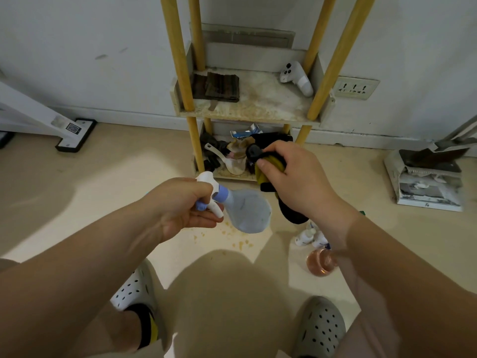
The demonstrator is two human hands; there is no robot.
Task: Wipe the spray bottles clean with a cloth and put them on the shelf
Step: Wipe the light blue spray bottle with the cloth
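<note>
Down on the floor by the right arm sit a round pink bottle point(321, 263) and some little white bottles point(308, 236). They probably still need a wipe. Higher up, the left hand point(185, 205) curls its fingers round the white top of a blue spray bottle point(247, 211) and holds it sideways in the air. The right hand point(294, 177) squeezes a black and yellow cloth point(291, 211) just beside the bottle. I cannot tell if they touch. Farther back, the shelf point(271, 99) has a brown folded rag point(219, 86) and a white controller point(296, 77) on it, but no spray bottle. So the job looks like it is only starting.
</note>
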